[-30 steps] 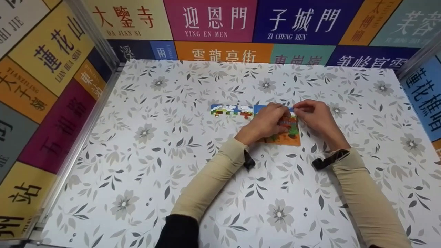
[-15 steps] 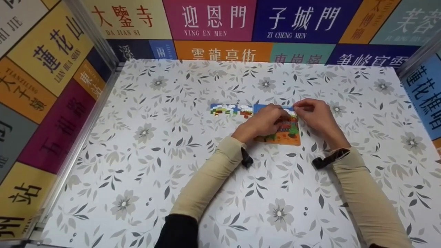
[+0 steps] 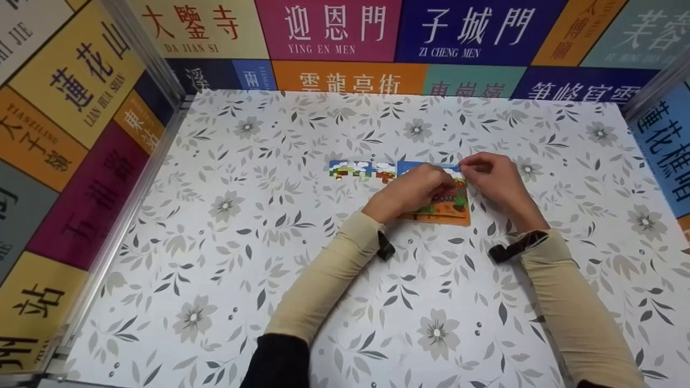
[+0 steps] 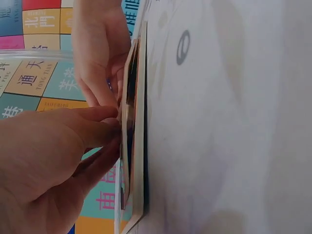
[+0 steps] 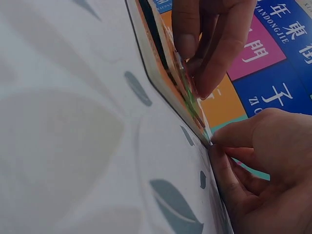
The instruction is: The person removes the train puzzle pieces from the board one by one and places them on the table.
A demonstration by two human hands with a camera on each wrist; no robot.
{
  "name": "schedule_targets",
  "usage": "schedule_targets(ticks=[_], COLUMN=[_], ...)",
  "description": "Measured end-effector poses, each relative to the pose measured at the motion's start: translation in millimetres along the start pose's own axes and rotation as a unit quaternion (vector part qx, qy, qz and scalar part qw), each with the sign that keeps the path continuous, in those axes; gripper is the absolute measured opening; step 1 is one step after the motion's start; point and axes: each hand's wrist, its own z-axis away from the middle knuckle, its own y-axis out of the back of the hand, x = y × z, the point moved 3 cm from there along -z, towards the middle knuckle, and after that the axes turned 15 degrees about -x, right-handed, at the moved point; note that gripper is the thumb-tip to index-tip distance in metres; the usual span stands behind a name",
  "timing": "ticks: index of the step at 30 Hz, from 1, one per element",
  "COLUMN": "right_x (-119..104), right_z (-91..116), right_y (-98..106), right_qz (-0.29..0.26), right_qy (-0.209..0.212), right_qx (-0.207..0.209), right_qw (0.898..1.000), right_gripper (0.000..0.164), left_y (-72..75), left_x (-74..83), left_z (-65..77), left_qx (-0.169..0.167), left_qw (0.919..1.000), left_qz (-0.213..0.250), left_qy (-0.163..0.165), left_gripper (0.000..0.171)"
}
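Observation:
A small jigsaw puzzle (image 3: 444, 209) with a bright cartoon picture lies on the table in its shallow tray board (image 4: 141, 122). My left hand (image 3: 415, 186) bends over the picture, its thumb and fingertips pinching at the surface; the palm hides much of the upper part. Along the near side, the picture layer (image 5: 194, 105) stands up from the board, with a dark gap beneath it. At the far right corner, my right hand (image 3: 493, 172) holds the edge between thumb and index finger. Left of the board lies a strip of joined jigsaw pieces (image 3: 358, 169).
The white tabletop (image 3: 334, 302) has a grey leaf and flower print. Coloured panels with Chinese lettering (image 3: 334, 32) stand behind it, and more panels (image 3: 75, 134) rise at the left and right. A metal frame rail (image 3: 135, 205) runs along the left edge.
My left hand has shifted slightly left and away from me, uncovering more of the picture. A dark gap now shows along the puzzle's near edge. The right hand keeps its place at the corner.

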Motion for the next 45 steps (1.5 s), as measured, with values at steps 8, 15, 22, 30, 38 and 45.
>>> schedule_targets(ticks=[8,15,22,30,38,45], right_x=[0.4,-0.3,-0.4,0.1,0.8,1.4], right_z=[-1.5,-1.9,-0.5,-1.7,-2.6,-1.6], right_y=[-0.7,-0.4,-0.1,0.3,-0.3,-0.9], right_qz=[-0.002,0.000,0.006,0.004,0.004,0.007], right_qy=[-0.008,-0.012,0.002,0.015,0.013,-0.002], right_qx=[0.003,0.005,0.008,0.013,0.014,0.015], right_qw=[1.000,1.000,1.000,1.000,1.000,1.000], right_gripper=[0.031,0.030,0.031,0.030,0.030,0.028], left_y=[0.1,1.1,-0.8,0.6,0.8,1.6], left_x=[-3.3,-0.1,5.7,2.1,0.7,1.5], left_z=[0.4,-0.2,-1.3,-0.3,1.5,1.8], left_qx=[-0.004,-0.015,-0.024,0.000,0.016,0.016], left_qw=[0.9995,0.9996,0.9959,1.0000,0.9997,0.9999], left_qz=[0.031,-0.008,-0.080,-0.004,0.009,0.000], left_qy=[-0.001,0.024,0.034,-0.005,-0.018,-0.005], left_gripper=[0.022,0.024,0.027,0.029,0.025,0.027])
